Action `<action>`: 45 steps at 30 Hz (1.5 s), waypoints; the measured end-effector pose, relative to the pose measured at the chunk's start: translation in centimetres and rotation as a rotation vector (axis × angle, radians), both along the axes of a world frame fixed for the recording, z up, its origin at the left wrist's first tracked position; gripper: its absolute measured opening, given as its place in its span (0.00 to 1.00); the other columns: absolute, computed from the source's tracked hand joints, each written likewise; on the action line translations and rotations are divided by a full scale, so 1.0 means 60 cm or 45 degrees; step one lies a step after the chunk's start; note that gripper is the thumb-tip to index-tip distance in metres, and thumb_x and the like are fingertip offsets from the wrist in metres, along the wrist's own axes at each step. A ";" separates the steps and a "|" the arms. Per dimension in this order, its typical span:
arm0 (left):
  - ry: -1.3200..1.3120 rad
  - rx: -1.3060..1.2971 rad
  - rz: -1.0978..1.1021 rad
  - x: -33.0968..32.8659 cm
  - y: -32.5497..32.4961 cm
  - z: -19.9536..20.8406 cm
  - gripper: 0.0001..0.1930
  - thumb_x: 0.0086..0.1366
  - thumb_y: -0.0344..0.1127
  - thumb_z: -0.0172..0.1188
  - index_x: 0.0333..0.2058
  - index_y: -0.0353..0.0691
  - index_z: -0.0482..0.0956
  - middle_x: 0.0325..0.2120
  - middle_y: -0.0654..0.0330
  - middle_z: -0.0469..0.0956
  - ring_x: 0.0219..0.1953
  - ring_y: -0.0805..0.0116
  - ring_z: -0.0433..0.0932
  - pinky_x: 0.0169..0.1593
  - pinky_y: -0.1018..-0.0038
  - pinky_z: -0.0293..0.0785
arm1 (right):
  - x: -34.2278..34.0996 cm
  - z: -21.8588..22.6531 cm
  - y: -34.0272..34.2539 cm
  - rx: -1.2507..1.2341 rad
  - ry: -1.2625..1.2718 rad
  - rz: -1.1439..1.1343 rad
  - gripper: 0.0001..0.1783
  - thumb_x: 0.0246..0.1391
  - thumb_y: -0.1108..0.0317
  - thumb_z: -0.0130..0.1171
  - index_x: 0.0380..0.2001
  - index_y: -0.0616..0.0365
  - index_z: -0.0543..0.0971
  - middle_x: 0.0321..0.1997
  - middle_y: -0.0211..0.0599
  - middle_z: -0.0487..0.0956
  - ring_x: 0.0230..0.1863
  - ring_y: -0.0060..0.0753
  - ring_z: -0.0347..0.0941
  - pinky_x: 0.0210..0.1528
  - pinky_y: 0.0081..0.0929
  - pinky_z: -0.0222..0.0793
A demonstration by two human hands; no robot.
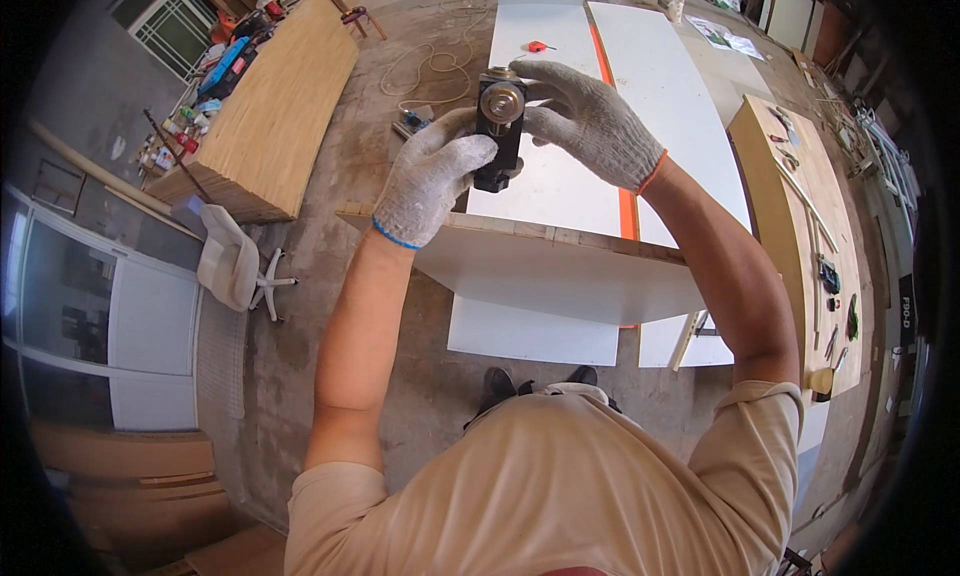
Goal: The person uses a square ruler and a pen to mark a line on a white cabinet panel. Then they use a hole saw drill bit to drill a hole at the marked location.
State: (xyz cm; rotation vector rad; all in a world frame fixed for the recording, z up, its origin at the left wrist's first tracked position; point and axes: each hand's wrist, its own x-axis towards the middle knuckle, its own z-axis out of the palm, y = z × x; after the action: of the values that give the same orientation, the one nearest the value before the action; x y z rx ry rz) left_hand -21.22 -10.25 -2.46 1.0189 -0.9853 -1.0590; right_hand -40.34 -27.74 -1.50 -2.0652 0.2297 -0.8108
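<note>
Gripping the black tool (510, 139) above the white panels (670, 86), the left hand (425, 181) is clasping its lower body; the right hand (600, 126) is holding its upper right side with curled fingers. Apparently dense and rigid, it is favouring a casing hold.

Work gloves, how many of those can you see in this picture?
2. A blue-cuffed glove is on the left hand, which holds a black tool; an orange-cuffed glove is on the right hand, at the tool's right side. Others may be hidden.
</note>
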 end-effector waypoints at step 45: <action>-0.802 0.001 0.469 -0.046 0.001 0.006 0.29 0.63 0.31 0.84 0.60 0.32 0.83 0.50 0.56 0.90 0.52 0.68 0.88 0.58 0.68 0.86 | -0.003 0.002 0.012 0.024 0.220 0.011 0.36 0.64 0.49 0.78 0.61 0.70 0.85 0.48 0.47 0.92 0.52 0.35 0.90 0.60 0.36 0.85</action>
State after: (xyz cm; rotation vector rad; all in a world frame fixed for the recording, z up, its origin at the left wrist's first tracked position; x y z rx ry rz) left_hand -23.99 -10.19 -2.08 1.5119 -1.2283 -0.4312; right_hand -40.52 -27.01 -1.38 -2.1184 0.3215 -0.6227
